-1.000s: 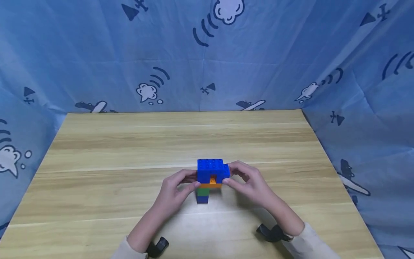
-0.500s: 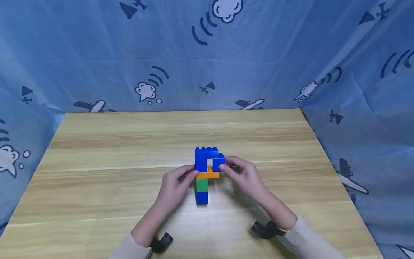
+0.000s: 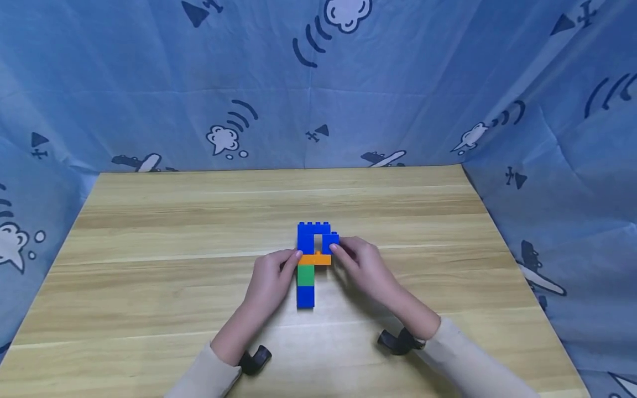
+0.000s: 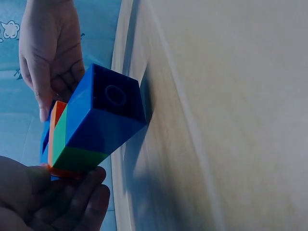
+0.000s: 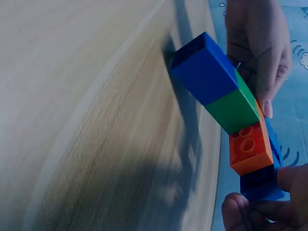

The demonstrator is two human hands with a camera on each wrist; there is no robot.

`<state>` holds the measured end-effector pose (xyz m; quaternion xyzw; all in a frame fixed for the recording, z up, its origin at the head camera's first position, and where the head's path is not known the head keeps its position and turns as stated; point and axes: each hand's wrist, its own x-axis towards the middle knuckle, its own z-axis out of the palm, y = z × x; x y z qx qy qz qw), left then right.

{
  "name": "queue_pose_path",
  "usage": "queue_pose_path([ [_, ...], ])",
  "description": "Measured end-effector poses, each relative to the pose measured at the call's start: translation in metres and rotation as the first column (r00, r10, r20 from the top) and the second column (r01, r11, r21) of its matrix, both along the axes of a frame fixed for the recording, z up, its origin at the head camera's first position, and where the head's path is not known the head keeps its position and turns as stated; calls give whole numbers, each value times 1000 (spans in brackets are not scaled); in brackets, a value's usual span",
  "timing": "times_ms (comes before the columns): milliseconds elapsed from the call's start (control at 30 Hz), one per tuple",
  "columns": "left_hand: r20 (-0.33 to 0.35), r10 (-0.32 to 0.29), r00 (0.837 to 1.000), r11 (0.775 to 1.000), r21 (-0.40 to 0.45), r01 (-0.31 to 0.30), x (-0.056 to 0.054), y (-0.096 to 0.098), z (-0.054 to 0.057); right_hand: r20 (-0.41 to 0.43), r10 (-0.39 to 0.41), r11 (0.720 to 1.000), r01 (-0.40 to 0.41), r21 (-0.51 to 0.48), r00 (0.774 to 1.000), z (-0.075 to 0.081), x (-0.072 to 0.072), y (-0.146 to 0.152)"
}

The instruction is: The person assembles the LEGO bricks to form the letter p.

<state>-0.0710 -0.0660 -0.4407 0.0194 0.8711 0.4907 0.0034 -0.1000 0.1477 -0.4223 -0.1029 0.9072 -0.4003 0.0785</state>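
Both hands hold one build of toy building blocks, tipped so its side faces up in the head view. Blue blocks [image 3: 306, 237] form an arch with a gap on an orange block [image 3: 316, 260]. Under that come a green block [image 3: 306, 275] and a blue end block [image 3: 306, 297], whose hollow underside shows in the left wrist view. My left hand [image 3: 269, 279] pinches the left side around the orange block, thumb on the near face. My right hand [image 3: 367, 265] pinches the blue block [image 3: 330, 243] that sticks out at the right. The orange block's studs [image 5: 247, 144] show in the right wrist view.
A wooden table [image 3: 149, 265] lies beneath, with the build's shadow on it. Blue printed cloth [image 3: 278, 66] hangs behind the table and at both sides. Black straps with curved pieces [image 3: 256, 360] sit at the wrists.
The build has been tipped back, its studded top turning away and its side coming into view. Both hands have moved slightly with it, still gripping.
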Motion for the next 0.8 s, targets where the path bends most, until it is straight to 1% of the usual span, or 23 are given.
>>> queue_pose_path([
  [67, 1, 3, 1000, 1000, -27, -3, -3, 1, 0, 3, 0, 1000, 0, 32, 1000, -1, -2, -2],
  [233, 10, 16, 1000, 996, -86, -15, -9, 3, -1, -2, 7, 997, -7, 71, 1000, -6, -8, -4],
  [400, -9, 18, 1000, 990, -138, -19, -12, 5, -1, -11, 14, 993, -13, 119, 1000, -11, -13, -4],
  [600, -46, 21, 999, 991, -134, -27, -15, 6, -5, -59, 46, 987, -37, 154, 997, -18, -16, -5],
  [800, -45, 38, 998, 992, -118, -43, -17, 6, -10, -26, 22, 989, -18, 148, 999, -22, -18, -8],
])
